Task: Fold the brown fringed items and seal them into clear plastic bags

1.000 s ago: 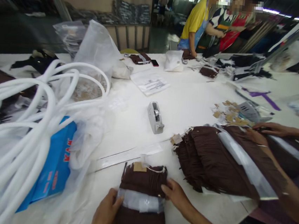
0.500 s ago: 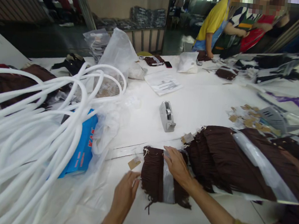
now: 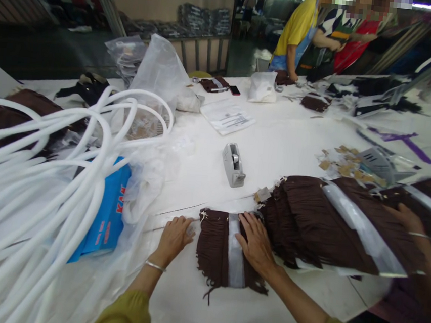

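A small bundle of dark brown fringed fabric (image 3: 213,247), wrapped with a clear plastic band (image 3: 236,255), lies on the white table in front of me. My right hand (image 3: 257,241) rests on its right half with fingers spread, the fingertips near the band. Just left of the bundle, the curled fingers of my left hand (image 3: 174,236) close on a small clear bag (image 3: 192,229); only its edge shows, and the brown tag in it is hidden. Another tag (image 3: 262,194) lies above the bundle, against a large stack of brown fringed bundles (image 3: 306,211).
Beyond the bundle stands a grey tape dispenser (image 3: 233,166). White tubing (image 3: 100,171) and a blue packet (image 3: 105,217) cover the left side. Loose brown tags (image 3: 339,161) are scattered right. Another person's hand (image 3: 408,220) touches the right-hand stack. People stand across the table.
My left hand has moved up onto the tag beside the bundle, covering it. My right hand stays on the bundle, its fingers more spread. Another person's hand has appeared at the right.
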`<state>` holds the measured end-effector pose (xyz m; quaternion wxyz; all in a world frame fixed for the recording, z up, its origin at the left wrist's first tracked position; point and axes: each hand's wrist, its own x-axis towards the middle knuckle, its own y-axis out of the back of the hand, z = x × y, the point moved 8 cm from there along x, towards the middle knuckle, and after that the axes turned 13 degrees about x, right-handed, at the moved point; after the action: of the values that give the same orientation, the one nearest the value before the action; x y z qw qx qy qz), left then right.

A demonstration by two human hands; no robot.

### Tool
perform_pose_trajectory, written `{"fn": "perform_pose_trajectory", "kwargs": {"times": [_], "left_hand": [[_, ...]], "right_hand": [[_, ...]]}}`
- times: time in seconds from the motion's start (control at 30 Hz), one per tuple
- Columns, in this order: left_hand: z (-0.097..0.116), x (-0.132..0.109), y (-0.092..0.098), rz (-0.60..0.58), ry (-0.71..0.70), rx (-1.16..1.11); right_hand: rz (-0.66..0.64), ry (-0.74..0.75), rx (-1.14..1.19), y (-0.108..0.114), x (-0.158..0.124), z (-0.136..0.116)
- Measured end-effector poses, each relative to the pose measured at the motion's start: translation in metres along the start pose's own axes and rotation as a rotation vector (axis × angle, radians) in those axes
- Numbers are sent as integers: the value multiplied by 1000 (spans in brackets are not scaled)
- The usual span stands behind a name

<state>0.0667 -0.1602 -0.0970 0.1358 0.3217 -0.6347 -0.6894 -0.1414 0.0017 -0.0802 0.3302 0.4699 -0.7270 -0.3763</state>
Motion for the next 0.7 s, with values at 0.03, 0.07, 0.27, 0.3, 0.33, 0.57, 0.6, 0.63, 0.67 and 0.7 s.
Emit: {"fn": "perform_pose_trajectory", "kwargs": {"times": [0.03, 0.07, 0.27, 0.3, 0.33, 0.57, 0.6, 0.63, 0.67, 0.7], "left_hand": [[1, 3, 2, -11, 4, 11], [2, 5, 4, -22, 1, 22], [14, 14, 9, -81, -13, 54], [14, 13, 10, -86, -5, 48], [15, 11, 12, -91, 4, 37], [10, -26, 14, -229, 147, -250], [11, -33, 12, -256, 170, -320], [13, -40, 10, -279, 180, -396], [17, -47, 8, -298, 179, -473], [23, -54, 7, -314, 166, -541]], "right_hand": [[9, -15, -12, 1, 7, 1], [2, -29, -25, 0, 13, 3], [-81, -29, -32, -11, 34, 5], [-83, -24, -28, -11, 34, 4], [-84, -21, -26, -10, 34, 3], [-71, -17, 3, -12, 20, -10], [-73, -16, 12, -14, 17, -11], [-76, -13, 22, -16, 15, -13], [-80, -10, 32, -17, 13, -14], [-83, -9, 41, -18, 11, -16]]}}
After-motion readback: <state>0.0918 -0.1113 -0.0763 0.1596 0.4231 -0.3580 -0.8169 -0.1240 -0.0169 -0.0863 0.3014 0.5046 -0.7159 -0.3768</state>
